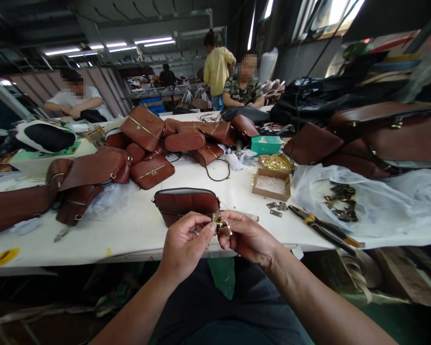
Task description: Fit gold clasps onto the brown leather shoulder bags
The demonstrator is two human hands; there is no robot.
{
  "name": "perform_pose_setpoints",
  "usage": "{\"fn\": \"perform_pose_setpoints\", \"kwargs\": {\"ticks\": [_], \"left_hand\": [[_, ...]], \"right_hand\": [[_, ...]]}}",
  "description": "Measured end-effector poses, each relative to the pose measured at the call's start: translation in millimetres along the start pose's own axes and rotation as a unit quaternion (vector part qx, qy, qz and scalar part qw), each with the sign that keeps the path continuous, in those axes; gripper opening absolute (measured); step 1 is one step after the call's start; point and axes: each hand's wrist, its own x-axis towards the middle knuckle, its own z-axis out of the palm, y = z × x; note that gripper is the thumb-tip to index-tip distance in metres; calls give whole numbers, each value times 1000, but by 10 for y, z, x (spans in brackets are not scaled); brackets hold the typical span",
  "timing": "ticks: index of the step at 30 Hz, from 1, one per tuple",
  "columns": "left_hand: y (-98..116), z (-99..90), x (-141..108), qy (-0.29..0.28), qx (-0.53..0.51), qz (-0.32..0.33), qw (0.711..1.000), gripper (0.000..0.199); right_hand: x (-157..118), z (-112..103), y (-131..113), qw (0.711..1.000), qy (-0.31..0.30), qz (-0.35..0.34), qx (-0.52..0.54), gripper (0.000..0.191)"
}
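Observation:
Close to the table's front edge, my left hand (188,242) and my right hand (249,235) meet, both closed. Between my left thumb and fingers is a small metal plate (216,217). My right fingers pinch a gold-coloured bag clasp (224,230), shaped somewhat like a padlock. The plate and clasp are close together; whether they are joined I cannot tell. Just behind my hands a brown bag (185,203) stands upright, its dark-edged top facing me and its lower right part hidden by my fingers.
Brown bags (153,170) are heaped at the left and middle. On the right lie pliers (323,227), loose metal plates (276,209), a cardboard tray (272,184), a tray of gold fittings (276,162) and a plastic bag of clasps (341,201). Several people work beyond the table.

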Motion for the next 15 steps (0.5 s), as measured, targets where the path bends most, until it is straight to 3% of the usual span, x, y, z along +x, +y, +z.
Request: {"fn": "perform_pose_setpoints", "kwargs": {"ticks": [5,15], "left_hand": [[44,19,-15,13,88,66,994,21],[-45,40,40,4,107,65,992,14]], "right_hand": [[16,-56,83,999,-10,-2,37,30],[-3,-60,12,999,21,-29,13,26]]}}
